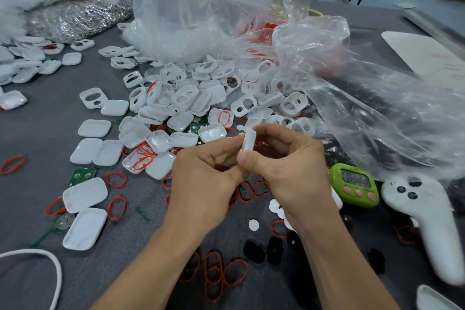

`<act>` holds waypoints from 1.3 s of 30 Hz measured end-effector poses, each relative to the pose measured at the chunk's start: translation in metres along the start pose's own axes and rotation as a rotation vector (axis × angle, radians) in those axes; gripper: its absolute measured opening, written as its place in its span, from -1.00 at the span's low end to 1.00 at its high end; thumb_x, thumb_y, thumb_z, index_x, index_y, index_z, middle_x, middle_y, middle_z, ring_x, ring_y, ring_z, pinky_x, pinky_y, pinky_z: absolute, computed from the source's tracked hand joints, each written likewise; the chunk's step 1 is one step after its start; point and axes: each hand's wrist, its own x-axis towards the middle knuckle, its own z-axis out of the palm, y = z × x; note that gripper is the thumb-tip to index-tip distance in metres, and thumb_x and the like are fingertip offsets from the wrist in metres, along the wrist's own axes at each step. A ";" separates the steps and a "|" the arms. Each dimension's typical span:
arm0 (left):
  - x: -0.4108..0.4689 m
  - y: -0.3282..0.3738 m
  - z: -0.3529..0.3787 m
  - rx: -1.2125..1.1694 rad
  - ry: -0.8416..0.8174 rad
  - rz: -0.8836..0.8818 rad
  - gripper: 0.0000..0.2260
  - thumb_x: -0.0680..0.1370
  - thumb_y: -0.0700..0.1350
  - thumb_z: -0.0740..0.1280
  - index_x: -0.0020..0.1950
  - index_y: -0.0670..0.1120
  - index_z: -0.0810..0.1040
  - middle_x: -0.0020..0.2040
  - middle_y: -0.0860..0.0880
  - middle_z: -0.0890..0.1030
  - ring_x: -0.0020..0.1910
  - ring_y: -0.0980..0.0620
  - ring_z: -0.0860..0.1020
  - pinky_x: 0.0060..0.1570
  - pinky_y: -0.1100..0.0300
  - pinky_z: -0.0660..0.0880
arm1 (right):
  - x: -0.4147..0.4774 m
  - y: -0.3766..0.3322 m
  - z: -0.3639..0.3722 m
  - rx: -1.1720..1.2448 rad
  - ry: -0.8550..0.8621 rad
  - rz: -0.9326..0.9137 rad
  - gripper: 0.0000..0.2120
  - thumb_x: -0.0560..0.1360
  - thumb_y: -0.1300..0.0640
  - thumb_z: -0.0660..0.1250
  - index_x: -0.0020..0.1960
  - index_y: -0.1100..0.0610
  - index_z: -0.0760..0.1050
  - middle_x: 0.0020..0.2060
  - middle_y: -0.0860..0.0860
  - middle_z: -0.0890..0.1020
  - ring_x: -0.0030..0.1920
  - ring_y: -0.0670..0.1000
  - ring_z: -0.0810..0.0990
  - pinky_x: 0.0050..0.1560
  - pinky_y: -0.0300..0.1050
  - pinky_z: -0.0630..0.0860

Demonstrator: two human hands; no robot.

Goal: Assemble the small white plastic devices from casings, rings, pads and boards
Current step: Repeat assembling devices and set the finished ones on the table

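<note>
Left hand [203, 178] and right hand [284, 161] both pinch one white casing [249, 139] edge-on, probably pressing halves closed; next needs firm squeeze, then a fresh casing from far pile [191, 98].

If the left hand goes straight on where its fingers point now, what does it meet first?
The white casing, which the left hand seems to pinch together with the right hand. Behind it, probably the right hand's fingers.
</note>
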 end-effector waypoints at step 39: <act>0.016 0.019 0.002 -0.302 0.265 -0.291 -0.94 0.55 -0.31 0.42 -0.07 -0.22 0.56 -0.21 -0.20 0.72 -0.29 -0.07 0.71 -0.35 0.18 0.64 | -0.005 -0.033 -0.014 0.558 -0.185 0.380 -0.55 0.20 0.12 0.55 0.06 0.24 0.67 -0.04 0.16 0.71 -0.02 0.09 0.72 -0.05 -0.07 0.71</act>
